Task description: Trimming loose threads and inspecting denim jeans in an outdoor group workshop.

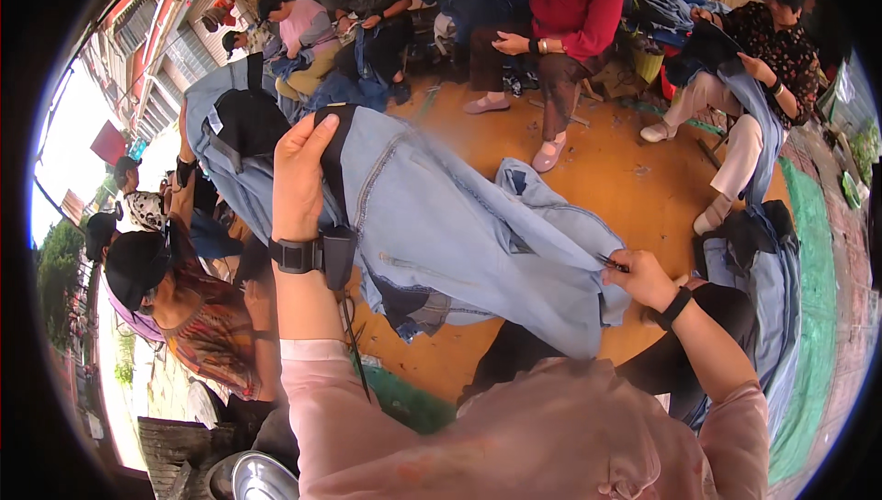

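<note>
Pale-blue denim garment (441,234), seams and dark waistband (336,165) visible, is held stretched above the person's lap (505,353). Left hand (301,169): fingers pinching the waistband. Right hand (643,281): fingers gripping a small dark tool (614,264) against the cloth. Garment blocks part of the orange floor (450,146). Denim heap (772,303) at right; co-worker in red (583,9) beyond.

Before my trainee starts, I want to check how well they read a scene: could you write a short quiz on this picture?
1. Which hand holds the small dark tool?
2. True or false: the light-blue denim garment lies flat on the floor, untouched.
3. What colour is the right wristband? a) white b) black c) red

Key: 1. The right hand. 2. False: the left hand grips it at its dark-edged end. 3. b
</note>
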Available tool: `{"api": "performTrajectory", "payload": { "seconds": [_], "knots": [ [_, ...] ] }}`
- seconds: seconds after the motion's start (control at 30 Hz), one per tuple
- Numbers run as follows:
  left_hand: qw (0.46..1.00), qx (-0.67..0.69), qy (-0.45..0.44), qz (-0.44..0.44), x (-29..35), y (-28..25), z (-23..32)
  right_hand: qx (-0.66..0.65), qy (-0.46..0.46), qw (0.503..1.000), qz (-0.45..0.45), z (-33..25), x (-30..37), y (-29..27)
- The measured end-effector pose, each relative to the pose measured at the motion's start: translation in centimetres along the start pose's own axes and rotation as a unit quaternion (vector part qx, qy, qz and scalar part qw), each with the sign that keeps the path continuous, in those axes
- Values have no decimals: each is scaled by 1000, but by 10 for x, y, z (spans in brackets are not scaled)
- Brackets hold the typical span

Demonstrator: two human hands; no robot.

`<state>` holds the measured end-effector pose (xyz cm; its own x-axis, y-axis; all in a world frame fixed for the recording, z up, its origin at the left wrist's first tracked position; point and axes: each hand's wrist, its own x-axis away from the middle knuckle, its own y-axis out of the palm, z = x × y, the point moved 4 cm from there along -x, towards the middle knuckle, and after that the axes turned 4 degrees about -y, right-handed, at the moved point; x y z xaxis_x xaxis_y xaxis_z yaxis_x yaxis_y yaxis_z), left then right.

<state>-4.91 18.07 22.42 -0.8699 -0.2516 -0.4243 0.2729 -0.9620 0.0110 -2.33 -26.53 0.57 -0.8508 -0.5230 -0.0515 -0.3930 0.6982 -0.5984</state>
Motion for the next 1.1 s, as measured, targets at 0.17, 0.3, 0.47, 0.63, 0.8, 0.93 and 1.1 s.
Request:
{"api": "performTrajectory", "payload": {
  "seconds": [0.17,0.3,0.47,0.63,0.8,0.93,1.1],
  "knots": [
    [990,4,-139,30,-4,-5,-79,-58,13,998,-18,18,10,28],
    [985,11,-169,37,-9,2,-112,-85,39,996,-8,34,21,35],
    [986,-4,-167,21,-20,29,-110,-71,92,993,0,30,29,28],
    [992,9,-122,-18,-33,46,-92,-12,52,998,33,36,41,35],
    [989,-12,-147,-11,-36,54,-117,-1,49,997,64,36,48,43],
    [987,4,-160,-1,-30,62,-123,60,47,994,79,27,54,47],
    [935,-226,-222,-158,11,38,-124,-48,-19,999,9,-1,70,62]
  ]
}}
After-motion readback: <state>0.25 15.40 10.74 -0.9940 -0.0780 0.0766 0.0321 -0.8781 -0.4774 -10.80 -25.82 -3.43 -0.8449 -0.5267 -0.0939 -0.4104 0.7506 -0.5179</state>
